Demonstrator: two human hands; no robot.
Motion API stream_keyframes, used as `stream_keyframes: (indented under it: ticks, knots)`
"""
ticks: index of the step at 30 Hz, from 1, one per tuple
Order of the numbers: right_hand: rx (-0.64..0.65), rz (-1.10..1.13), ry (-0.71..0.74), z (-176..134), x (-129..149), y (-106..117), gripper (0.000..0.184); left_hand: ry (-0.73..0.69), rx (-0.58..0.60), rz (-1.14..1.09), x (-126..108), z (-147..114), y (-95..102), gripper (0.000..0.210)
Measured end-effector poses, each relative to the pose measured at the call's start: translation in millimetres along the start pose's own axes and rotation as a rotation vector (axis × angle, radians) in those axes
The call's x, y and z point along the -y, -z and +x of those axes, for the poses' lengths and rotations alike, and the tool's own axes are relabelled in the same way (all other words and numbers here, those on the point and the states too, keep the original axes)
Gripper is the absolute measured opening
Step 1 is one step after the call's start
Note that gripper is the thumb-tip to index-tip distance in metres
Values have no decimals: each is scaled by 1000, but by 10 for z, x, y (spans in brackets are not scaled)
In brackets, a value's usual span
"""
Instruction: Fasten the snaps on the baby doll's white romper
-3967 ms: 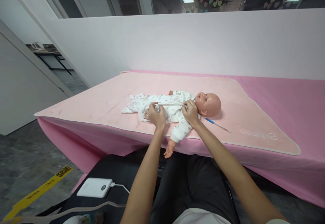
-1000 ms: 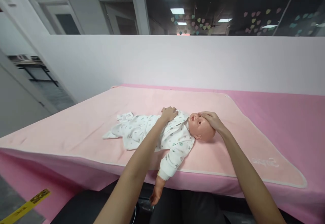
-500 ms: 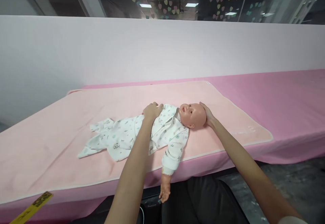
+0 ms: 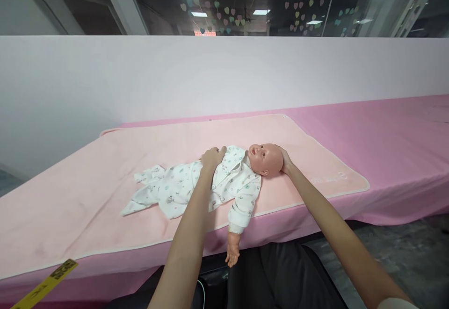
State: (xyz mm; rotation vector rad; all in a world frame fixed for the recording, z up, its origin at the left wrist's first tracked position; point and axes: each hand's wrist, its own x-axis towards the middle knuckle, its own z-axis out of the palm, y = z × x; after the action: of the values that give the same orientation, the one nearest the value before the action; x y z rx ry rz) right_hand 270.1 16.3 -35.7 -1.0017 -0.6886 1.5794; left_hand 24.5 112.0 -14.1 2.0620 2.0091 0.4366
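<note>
A baby doll (image 4: 238, 185) in a white printed outfit lies on its back on a pale pink blanket (image 4: 115, 159), head to the right. My left hand (image 4: 212, 158) rests across its torso, thumb apart and fingers curving over the far side; their tips are hidden. My right hand (image 4: 286, 159) cups the crown of the bald head (image 4: 267, 159), part of its fingers hidden behind it. One doll arm (image 4: 233, 248) hangs past the table's front edge. The trouser legs (image 4: 147, 194) lie flat on the blanket to the left.
A pink cloth (image 4: 396, 145) covers the table beneath the blanket. Behind stands a low white wall (image 4: 224, 75) with dark glass above it. A yellow printed strip (image 4: 45, 285) shows at the lower left. My dark-clothed legs (image 4: 273, 276) are below the table edge.
My view has tilted and shifted slightly. Both hands keep their places on the doll's torso and head. The doll's hanging arm appears a little higher and farther right in the picture.
</note>
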Motion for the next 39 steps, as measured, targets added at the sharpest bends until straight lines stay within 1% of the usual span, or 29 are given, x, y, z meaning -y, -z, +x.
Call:
stream_keyframes:
  ticks: [3, 6, 8, 10, 12, 13, 15, 18, 21, 24, 25, 27, 29, 30, 31, 32, 34, 36, 39]
  knots:
    - [10, -30, -12, 12, 12, 18, 51, 6, -15, -3, 20, -36, 7, 55]
    - [-3, -14, 19, 91, 45, 96, 47, 4, -32, -9, 25, -70, 18, 53]
    - [-69, 8, 77, 177, 92, 196, 38, 4, -39, -6, 18, -80, 22, 52]
    - [-162, 27, 172, 263, 153, 311, 28, 12, -45, -6, 8, -80, 23, 51]
    - [-227, 60, 283, 318, 208, 405, 24, 28, -49, -12, -4, -72, 23, 51]
    - [-233, 79, 322, 328, 227, 433, 25, 36, -50, -14, -10, -68, 24, 51]
    - [-196, 82, 367, 316, 242, 436, 30, 47, -45, -13, -22, -65, 28, 51]
    - [-100, -31, 356, 251, 216, 316, 38, 52, -40, -3, -37, -79, 40, 51]
    - [-42, -171, 356, 178, 167, 140, 33, 50, -45, 8, -42, -97, 48, 52]
    - [-19, -221, 374, 120, 134, 32, 28, 54, -42, 11, -38, -95, 47, 51]
    - [-4, -213, 361, 104, 129, 21, 29, 60, -43, 11, -36, -90, 45, 51]
    - [54, -177, 288, 86, 127, 34, 34, 79, -48, 7, -33, -76, 38, 50]
    - [128, -124, 203, 93, 132, 89, 36, 95, -57, -7, -31, -63, 30, 50]
    - [143, -95, 180, 108, 137, 128, 36, 100, -60, -18, -29, -58, 26, 50]
    - [127, -67, 179, 131, 144, 170, 35, 104, -62, -29, -28, -54, 22, 49]
    - [83, -45, 196, 159, 153, 213, 38, 106, -63, -38, -26, -51, 19, 49]
    - [-35, -28, 259, 221, 177, 284, 43, 104, -65, -49, -23, -48, 13, 48]
    - [-112, -33, 338, 265, 203, 311, 40, 96, -68, -56, -19, -50, 9, 47]
    - [-104, -75, 456, 263, 216, 251, 32, 84, -76, -57, -14, -56, 3, 47]
